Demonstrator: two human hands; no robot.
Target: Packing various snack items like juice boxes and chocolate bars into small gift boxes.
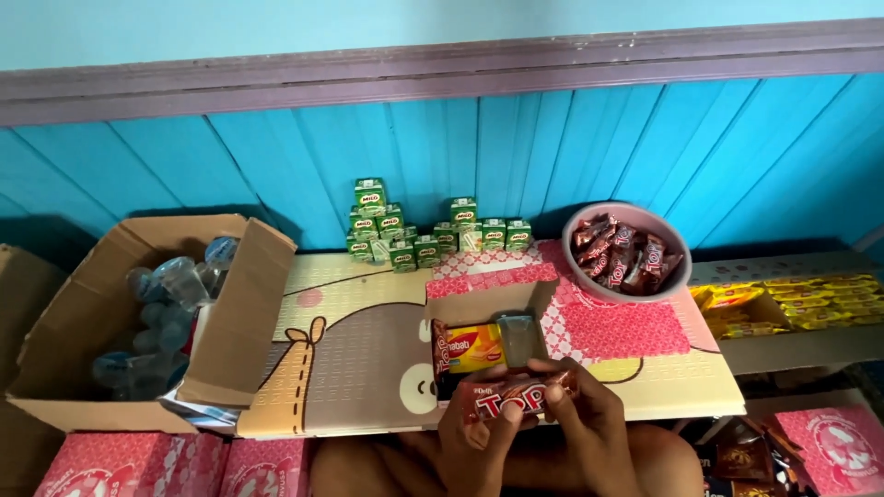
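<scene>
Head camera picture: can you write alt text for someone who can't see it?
Both hands, left hand and right hand, hold a brown snack bar over a small open box on a patterned table. Green drink cartons and a pink bowl sit behind.

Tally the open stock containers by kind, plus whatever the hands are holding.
Open cardboard boxes: 3 (large box of clear cups, small box of snack packs, tray box of yellow packets)
Pink bowl of wrapped bars: 1
Wrapped bar, held between left hand and right hand: 1
Total: 5
</scene>
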